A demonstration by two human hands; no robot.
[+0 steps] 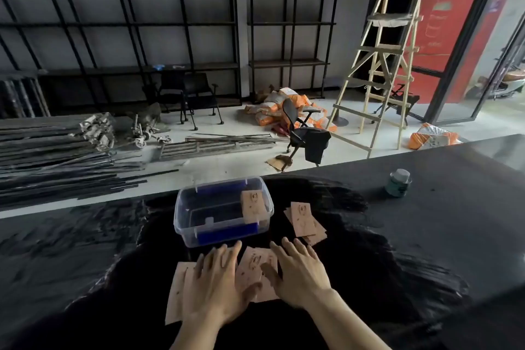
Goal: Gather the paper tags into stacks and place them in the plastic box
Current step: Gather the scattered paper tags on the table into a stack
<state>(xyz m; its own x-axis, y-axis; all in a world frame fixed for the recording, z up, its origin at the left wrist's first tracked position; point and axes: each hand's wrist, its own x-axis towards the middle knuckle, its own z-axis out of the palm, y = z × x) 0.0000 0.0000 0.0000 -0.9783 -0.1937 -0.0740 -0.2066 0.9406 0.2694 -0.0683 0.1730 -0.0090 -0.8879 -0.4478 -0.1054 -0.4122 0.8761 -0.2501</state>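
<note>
Several brown paper tags (254, 270) with printed drawings lie spread on the dark table in front of me. My left hand (217, 283) rests flat on them with fingers apart, and more tags (177, 290) stick out to its left. My right hand (298, 273) lies flat on the right side of the same spread, fingers apart. A clear plastic box (181, 207) with blue parts stands just beyond my hands; a small stack of tags (253, 203) leans in its right end. Another loose group of tags (304, 221) lies to the right of the box.
A small greenish jar (398, 182) stands on the table at the far right. The table's far edge (341, 166) runs behind the box. Beyond it the floor holds metal bars, an office chair, sacks and a wooden ladder.
</note>
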